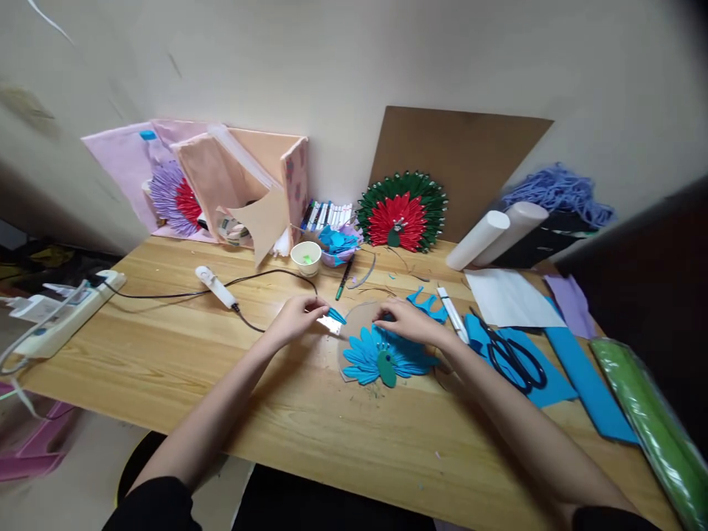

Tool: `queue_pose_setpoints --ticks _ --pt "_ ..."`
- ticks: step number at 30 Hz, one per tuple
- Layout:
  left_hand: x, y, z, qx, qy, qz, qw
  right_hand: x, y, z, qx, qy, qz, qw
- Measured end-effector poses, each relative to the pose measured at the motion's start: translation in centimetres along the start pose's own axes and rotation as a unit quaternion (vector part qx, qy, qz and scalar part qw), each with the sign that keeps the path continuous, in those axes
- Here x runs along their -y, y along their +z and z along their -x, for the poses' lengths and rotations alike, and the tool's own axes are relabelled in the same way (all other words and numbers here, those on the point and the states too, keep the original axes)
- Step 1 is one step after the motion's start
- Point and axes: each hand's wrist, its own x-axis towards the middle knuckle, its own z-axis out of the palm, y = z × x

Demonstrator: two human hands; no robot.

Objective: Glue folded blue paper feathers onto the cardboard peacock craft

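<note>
My left hand (296, 318) pinches a folded blue petal (336, 316) in its fingertips. Just below that petal lies a small white piece (330, 324), partly hidden by the hand. To the right is a peacock craft (362, 354) with a fan of blue petals and a green body (386, 369), on a rounded cardboard base (354, 318). My right hand (409, 321) is over the upper right of the fan, fingers curled and closed; whatever they hold is hidden. Beside its wrist are a blue cut-out scrap (428, 304) and a white marker-like stick (453, 316).
Black scissors (517, 361) rest on blue sheets (589, 383) at right, near a green wrapped roll (647, 420). A paper cup (306, 258) and a bowl of blue scraps (338, 247) stand behind. A corded white switch (215, 286) and power strip (71, 313) lie left.
</note>
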Motion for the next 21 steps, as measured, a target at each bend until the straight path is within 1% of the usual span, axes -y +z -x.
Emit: queue_pose_setpoints --ticks 2,4,7,10,13,21 --pt "-0.2 1.4 -1.8 0.012 0.010 -0.052 0.999 0.3 0.1 -0.1 -0.003 -0.007 -0.008 1.000" --pt "-0.2 2.4 -3.1 0.022 0.015 -0.080 0.996 0.3 0.0 -0.3 0.000 -0.014 -0.022 1.000" --pt "-0.2 3.6 -4.3 0.043 0.016 -0.106 0.993 -0.2 -0.1 -0.4 0.013 -0.024 -0.041 0.999" --pt "-0.3 4.4 -4.8 0.071 0.013 -0.131 0.989 -0.9 0.0 -0.6 0.019 -0.039 -0.060 0.997" --pt "-0.5 4.9 -4.9 0.088 0.013 -0.152 0.984 -1.3 0.0 -0.6 0.023 -0.057 -0.072 0.996" --pt "-0.5 5.6 -5.6 0.132 0.041 -0.183 0.973 -1.8 -0.8 -0.4 0.056 -0.087 -0.099 0.990"
